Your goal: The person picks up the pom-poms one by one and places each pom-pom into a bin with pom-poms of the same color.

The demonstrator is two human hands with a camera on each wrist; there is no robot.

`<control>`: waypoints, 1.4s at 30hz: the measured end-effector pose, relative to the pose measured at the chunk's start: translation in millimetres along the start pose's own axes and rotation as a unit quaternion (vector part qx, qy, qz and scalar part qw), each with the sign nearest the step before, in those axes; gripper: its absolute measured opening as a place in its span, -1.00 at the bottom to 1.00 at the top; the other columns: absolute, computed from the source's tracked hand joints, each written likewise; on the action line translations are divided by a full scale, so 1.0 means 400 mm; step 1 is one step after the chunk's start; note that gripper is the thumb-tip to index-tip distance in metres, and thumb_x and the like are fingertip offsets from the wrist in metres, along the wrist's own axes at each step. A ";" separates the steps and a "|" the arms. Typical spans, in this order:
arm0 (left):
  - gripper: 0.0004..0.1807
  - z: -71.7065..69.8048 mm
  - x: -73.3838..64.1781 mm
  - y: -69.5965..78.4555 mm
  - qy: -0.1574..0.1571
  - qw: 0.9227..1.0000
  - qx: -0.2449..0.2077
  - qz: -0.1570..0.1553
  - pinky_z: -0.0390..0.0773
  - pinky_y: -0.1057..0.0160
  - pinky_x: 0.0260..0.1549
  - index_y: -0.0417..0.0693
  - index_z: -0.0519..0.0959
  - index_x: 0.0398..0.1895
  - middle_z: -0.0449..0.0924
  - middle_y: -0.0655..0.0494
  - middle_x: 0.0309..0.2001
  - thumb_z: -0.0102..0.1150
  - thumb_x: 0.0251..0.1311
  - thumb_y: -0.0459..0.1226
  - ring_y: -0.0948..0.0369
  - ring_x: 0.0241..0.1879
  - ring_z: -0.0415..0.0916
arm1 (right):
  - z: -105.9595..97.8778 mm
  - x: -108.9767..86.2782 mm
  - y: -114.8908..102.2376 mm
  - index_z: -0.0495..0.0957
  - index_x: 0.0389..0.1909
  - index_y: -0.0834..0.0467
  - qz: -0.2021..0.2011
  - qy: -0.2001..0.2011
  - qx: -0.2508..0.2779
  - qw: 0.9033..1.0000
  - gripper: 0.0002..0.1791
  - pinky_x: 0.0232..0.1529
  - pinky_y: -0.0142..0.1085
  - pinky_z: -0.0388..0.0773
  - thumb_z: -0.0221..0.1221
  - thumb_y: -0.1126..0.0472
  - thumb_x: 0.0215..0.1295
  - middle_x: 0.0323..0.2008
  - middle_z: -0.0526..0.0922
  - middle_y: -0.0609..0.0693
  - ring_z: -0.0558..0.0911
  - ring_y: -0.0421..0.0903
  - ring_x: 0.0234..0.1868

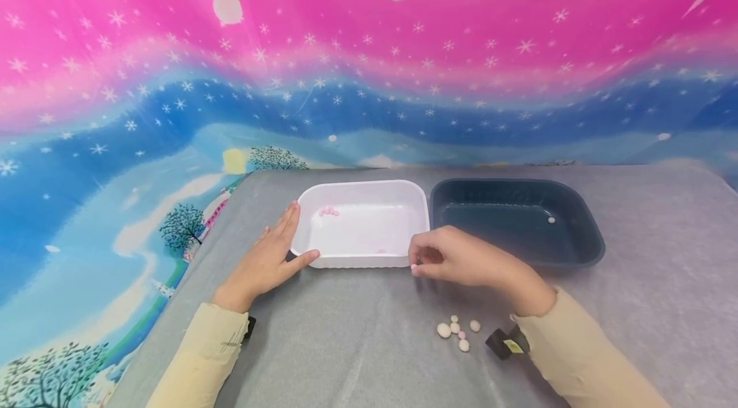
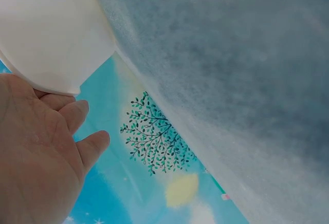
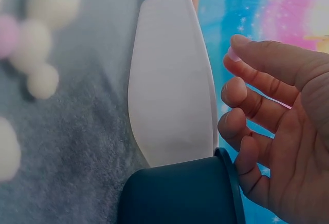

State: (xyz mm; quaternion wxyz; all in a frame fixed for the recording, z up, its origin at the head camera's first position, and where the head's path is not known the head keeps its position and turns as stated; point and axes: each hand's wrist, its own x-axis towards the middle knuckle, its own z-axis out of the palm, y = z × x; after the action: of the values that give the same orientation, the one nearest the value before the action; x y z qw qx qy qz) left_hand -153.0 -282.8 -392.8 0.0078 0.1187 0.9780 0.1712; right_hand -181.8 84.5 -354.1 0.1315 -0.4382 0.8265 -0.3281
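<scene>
My left hand (image 1: 262,261) rests on the left end of a white plastic basin (image 1: 346,262), fingers straight along its rim and thumb at the near corner. Between the thumb and index finger of my right hand (image 1: 461,257) is a pinched tiny pink pompom (image 3: 234,54), held by the basin's near right corner. Inside the white basin lie several pink pompoms (image 1: 329,211) at the far left, with a bit of pink by the near wall. On the cloth below the right hand sits a loose group of cream pompoms (image 1: 443,330) with one pink among them.
A dark teal basin (image 1: 588,254) stands right against the white one, with one cream pompom (image 1: 551,220) in it. Grey cloth (image 1: 346,344) covers the table. Behind hangs a colourful printed backdrop (image 1: 369,43). A black wrist device (image 1: 499,344) shows beneath the right sleeve.
</scene>
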 end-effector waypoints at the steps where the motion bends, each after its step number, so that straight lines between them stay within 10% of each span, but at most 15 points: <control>1: 0.09 0.000 0.000 0.000 0.001 1.000 0.000 0.000 -0.09 -0.29 0.48 -0.04 -0.32 0.61 -0.36 0.04 0.63 -0.06 0.31 0.32 0.02 0.61 -0.28 | 0.000 0.003 0.003 0.60 -0.35 -0.01 0.000 0.001 0.001 1.000 -0.92 -0.41 -0.43 0.44 0.29 0.24 0.29 -0.61 0.38 -0.25 0.37 -0.36 -0.54; 42: 0.08 0.002 -0.006 0.002 0.006 1.000 0.000 0.004 -0.07 -0.29 0.48 -0.07 -0.29 0.61 -0.35 0.03 0.63 -0.05 0.32 0.31 0.02 0.61 -0.26 | -0.003 0.077 0.037 0.63 -0.33 0.07 0.017 0.074 0.039 0.996 -0.96 -0.39 -0.38 0.42 0.30 0.22 0.28 -0.53 0.49 -0.17 0.43 -0.24 -0.47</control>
State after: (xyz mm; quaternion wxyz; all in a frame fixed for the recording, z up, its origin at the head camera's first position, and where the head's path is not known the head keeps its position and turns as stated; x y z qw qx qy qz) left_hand -150.5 -282.4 -393.2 0.0015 0.1219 0.9775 0.1721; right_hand -209.6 66.0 -360.9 0.0925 -0.3929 0.8280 -0.3891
